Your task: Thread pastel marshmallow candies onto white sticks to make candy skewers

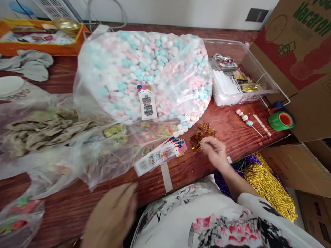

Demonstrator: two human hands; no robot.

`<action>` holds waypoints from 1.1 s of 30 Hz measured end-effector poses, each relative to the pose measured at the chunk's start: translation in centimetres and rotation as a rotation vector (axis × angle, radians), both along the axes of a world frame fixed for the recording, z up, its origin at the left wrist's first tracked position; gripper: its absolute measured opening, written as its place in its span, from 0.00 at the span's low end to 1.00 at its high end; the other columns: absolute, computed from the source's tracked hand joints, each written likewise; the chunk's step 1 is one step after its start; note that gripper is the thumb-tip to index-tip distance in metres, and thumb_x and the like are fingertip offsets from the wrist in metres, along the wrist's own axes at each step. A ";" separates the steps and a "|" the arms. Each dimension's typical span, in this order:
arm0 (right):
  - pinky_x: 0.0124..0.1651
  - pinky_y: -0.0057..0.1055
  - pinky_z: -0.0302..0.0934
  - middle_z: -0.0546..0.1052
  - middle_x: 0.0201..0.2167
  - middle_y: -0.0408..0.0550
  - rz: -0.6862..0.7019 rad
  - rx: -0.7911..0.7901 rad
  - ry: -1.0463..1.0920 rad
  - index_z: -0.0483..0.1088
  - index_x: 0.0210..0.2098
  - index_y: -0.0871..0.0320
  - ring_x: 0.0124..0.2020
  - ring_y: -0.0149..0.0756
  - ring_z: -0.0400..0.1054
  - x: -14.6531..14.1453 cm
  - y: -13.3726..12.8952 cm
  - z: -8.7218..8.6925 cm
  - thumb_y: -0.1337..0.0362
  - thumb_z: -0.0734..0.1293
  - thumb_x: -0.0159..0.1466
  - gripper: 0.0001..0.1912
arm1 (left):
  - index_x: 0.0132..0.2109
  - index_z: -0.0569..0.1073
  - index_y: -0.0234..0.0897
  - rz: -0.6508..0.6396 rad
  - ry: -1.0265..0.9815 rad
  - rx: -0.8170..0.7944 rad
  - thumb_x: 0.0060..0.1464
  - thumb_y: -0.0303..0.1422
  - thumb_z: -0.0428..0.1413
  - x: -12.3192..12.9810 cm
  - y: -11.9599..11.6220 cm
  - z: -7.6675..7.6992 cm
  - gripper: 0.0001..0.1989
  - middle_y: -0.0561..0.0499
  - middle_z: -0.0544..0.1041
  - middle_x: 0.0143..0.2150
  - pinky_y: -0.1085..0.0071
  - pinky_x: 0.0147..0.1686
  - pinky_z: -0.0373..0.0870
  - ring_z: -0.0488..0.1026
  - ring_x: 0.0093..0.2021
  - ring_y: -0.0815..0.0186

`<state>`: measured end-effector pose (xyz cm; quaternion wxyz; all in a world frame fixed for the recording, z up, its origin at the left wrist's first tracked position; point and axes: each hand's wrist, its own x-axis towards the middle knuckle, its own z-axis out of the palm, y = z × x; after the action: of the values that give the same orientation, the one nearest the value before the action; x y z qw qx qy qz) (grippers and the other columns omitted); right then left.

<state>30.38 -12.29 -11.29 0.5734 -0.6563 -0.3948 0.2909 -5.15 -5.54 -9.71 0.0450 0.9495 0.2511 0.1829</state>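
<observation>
My right hand (215,151) is over the table at the right edge of a small pile of gold twist ties (203,134), its fingertips closed on or touching them; what it holds is too small to make out. Near the front edge, my left hand (112,213) is smeared by motion, and its fingers are unclear. Between the hands lies a fanned stack of printed packets (160,156). Behind them a big clear bag (144,72) holds pink, blue and white candies, with one printed packet (148,103) on top. A candy skewer (244,117) rests at the right.
Plastic bags with colourful candies (113,132) and a crumpled cloth (46,131) cover the left. A clear bin (222,98) stands back right, beside green tape (275,121) and a cardboard box (297,69). An orange tray (51,50) sits back left.
</observation>
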 end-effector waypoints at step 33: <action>0.42 0.40 0.53 0.78 0.41 0.60 0.230 -0.981 -1.692 0.75 0.42 0.61 0.41 0.48 0.71 23.7 2.1 8.8 0.71 0.55 0.66 0.17 | 0.39 0.71 0.36 -0.026 -0.104 0.246 0.57 0.23 0.54 13.7 4.6 -4.3 0.05 0.48 0.77 0.34 0.66 0.39 0.70 0.73 0.37 0.60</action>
<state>54.06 -10.21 -2.48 -0.2662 -0.7709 -0.5718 -0.0891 8.53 -0.96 -14.06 -0.0562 0.9402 0.2117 0.2607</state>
